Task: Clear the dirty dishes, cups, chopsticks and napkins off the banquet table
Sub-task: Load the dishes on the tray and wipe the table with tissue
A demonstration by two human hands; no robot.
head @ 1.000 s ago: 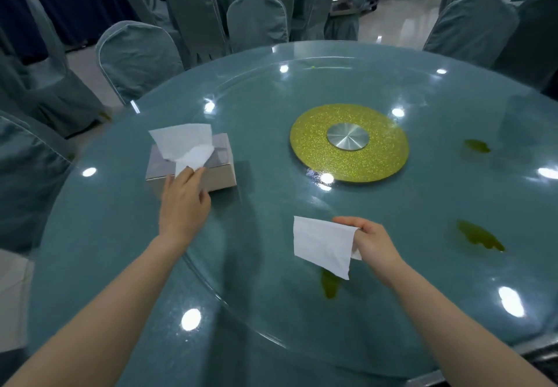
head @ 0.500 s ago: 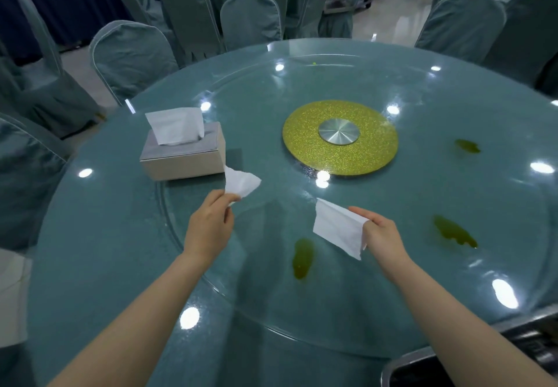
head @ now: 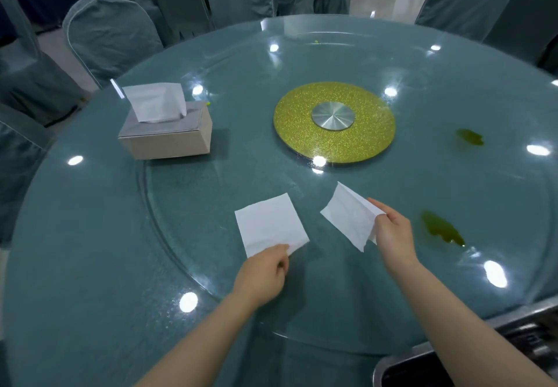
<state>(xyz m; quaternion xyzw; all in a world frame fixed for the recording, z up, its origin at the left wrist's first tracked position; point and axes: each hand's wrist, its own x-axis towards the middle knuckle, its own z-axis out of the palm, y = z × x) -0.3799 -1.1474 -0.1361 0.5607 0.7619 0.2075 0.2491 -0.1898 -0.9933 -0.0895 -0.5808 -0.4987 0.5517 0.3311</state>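
My left hand [head: 263, 275] pinches the near edge of a white tissue [head: 270, 227] spread flat on the glass turntable [head: 392, 311]; it lies over the spot where a green spill showed earlier. My right hand [head: 392, 232] pinches a second white tissue [head: 350, 214] held up above the glass, slightly tilted. A green spill [head: 442, 228] lies just right of my right hand, and a smaller green spill [head: 469, 136] sits farther back right.
A grey tissue box [head: 169, 134] with a sheet sticking up stands at the left. The gold disc with a metal hub [head: 333, 121] marks the table's middle. Covered chairs [head: 111, 33] ring the table. A metal cart edge [head: 453, 353] shows at lower right.
My left hand brought its crumpled tissue from beside the box down to the near glass and laid it flat over the green spill. My right hand barely moved with its tissue.
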